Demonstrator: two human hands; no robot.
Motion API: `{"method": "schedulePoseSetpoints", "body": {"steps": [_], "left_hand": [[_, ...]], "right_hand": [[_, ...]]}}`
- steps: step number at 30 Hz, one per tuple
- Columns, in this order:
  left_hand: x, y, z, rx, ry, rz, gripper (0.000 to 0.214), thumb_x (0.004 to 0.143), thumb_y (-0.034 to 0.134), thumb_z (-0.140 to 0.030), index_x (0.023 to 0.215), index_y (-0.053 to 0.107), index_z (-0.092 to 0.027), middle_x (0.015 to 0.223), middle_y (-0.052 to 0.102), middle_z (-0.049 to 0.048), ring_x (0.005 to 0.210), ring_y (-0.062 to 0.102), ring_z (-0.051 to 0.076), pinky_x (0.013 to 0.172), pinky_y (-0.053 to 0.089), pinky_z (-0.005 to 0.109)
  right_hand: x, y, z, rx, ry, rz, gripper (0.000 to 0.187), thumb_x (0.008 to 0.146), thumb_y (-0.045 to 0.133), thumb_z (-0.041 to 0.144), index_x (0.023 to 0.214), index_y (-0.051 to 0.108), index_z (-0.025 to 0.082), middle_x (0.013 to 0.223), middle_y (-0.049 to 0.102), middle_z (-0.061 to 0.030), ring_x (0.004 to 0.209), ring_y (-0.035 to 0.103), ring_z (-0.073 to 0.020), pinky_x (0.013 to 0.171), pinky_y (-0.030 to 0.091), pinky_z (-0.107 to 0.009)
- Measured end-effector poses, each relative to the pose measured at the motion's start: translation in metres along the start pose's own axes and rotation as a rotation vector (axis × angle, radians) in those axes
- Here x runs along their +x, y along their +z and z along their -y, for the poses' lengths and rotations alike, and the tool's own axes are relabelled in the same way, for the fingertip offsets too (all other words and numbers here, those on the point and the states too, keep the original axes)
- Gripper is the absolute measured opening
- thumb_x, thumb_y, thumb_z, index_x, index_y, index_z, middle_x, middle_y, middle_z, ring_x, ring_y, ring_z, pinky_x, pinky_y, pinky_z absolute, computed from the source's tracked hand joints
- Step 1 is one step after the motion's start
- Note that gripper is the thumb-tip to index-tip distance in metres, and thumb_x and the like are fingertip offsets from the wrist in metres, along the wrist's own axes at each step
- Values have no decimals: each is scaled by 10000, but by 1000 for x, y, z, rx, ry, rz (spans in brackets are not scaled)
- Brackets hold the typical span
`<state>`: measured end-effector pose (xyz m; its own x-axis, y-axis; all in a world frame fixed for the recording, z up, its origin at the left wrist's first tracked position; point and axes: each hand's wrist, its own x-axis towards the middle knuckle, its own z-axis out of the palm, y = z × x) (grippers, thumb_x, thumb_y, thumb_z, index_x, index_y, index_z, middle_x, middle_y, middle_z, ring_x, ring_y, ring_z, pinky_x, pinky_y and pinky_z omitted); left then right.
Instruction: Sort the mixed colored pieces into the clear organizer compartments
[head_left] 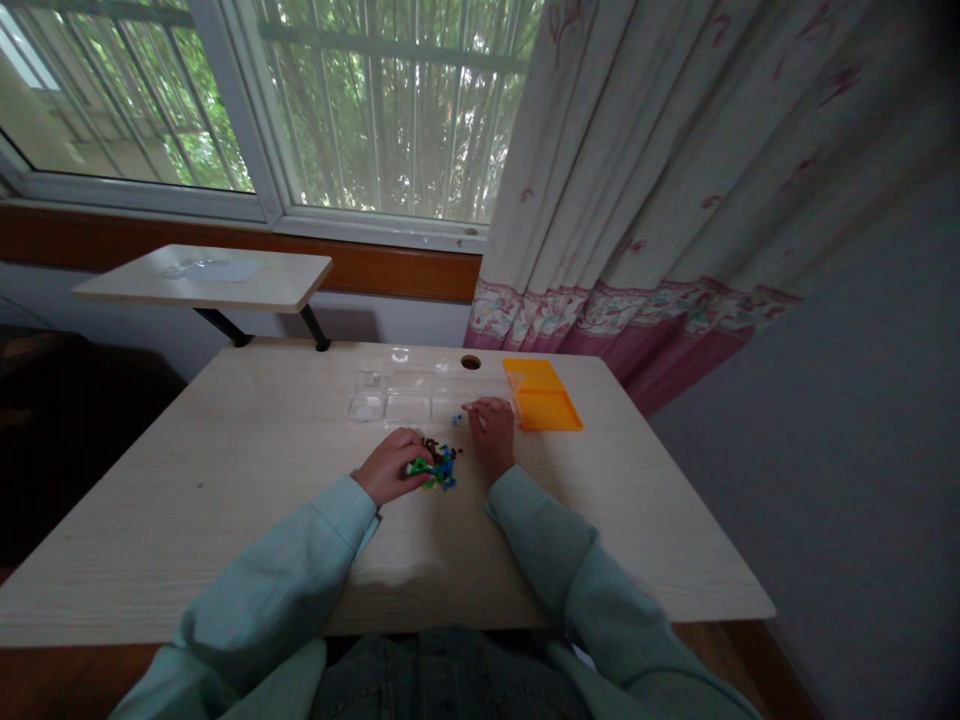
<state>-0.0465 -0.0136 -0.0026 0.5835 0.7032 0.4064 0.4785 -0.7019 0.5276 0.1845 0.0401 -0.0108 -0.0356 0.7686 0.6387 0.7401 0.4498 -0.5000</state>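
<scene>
A small heap of coloured pieces (440,468), green, blue and dark brown, lies on the light wooden table (225,480). My left hand (390,465) rests curled on the table at the heap's left edge, fingertips touching the green pieces. My right hand (491,432) lies just right of the heap with fingers pinched near a small blue piece (456,419), beside a clear compartment box (409,400). What the fingers hold is too small to make out.
An orange lid or tray (541,396) lies right of the clear box. A round cable hole (470,362) is at the table's far edge. A raised shelf (206,276) stands at the back left, under a window. A curtain (675,200) hangs to the right.
</scene>
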Motion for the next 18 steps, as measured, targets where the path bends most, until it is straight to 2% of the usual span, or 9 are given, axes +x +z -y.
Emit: {"method": "schedulePoseSetpoints", "body": {"steps": [9, 18], "left_hand": [[1, 6, -1, 29, -54, 19, 206, 827, 647, -359, 969, 640, -211, 959, 572, 74, 936, 522, 214, 827, 429, 334], [3, 7, -3, 54, -51, 30, 178, 847, 621, -359, 944, 649, -213, 952, 579, 75, 916, 528, 208, 809, 425, 327]], "right_hand": [[0, 0, 1, 11, 0, 7, 260, 938, 485, 287, 918, 724, 188, 911, 656, -72, 952, 542, -209, 930, 368, -380], [1, -1, 2, 16, -21, 15, 275, 946, 473, 307, 912, 720, 192, 889, 658, -67, 923, 551, -203, 922, 379, -381]]}}
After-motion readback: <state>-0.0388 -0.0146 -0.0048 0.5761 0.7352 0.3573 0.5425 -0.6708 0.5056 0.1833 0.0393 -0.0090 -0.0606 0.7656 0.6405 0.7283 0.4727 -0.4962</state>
